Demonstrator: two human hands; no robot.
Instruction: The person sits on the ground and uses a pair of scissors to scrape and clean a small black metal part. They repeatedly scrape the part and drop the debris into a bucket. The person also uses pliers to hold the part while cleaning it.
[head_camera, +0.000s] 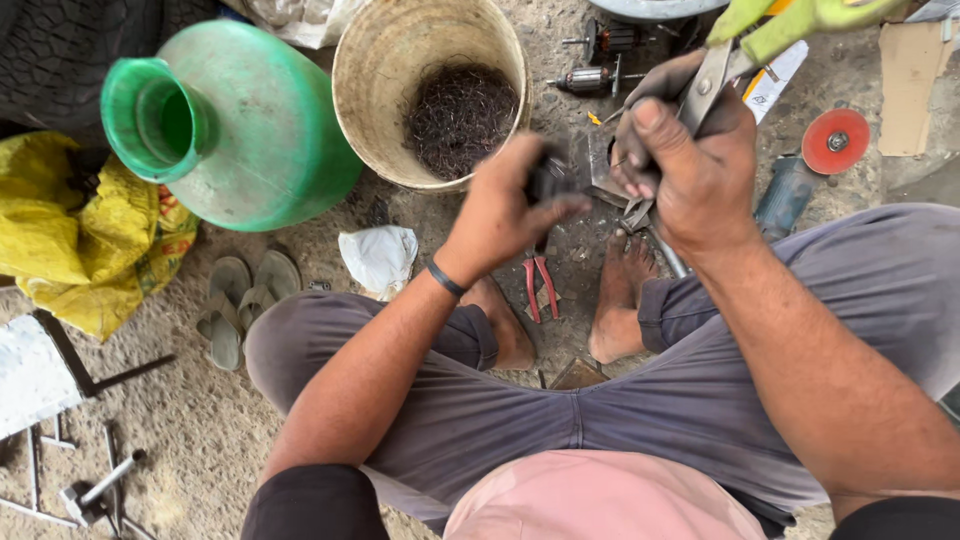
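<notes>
I sit on the ground with my knees apart. My left hand (510, 205) grips a small dark metal part (551, 180), blurred by motion. My right hand (690, 160) is closed on metal shears (712, 75) with yellow-green handles (800, 22); the blades point down toward the part in my left hand. Both hands hover close together above my bare feet (620, 290). Red-handled pliers (540, 282) lie on the ground between my feet.
A beige bucket (365, 90) holding tangled dark wire stands ahead. A green plastic pot (250, 130) lies left of it, beside a yellow sack (80, 240). Motor armatures (590, 78), a red grinding disc (836, 140), sandals (240, 300), a white cloth (378, 258) and loose metal rods (95, 485) lie around.
</notes>
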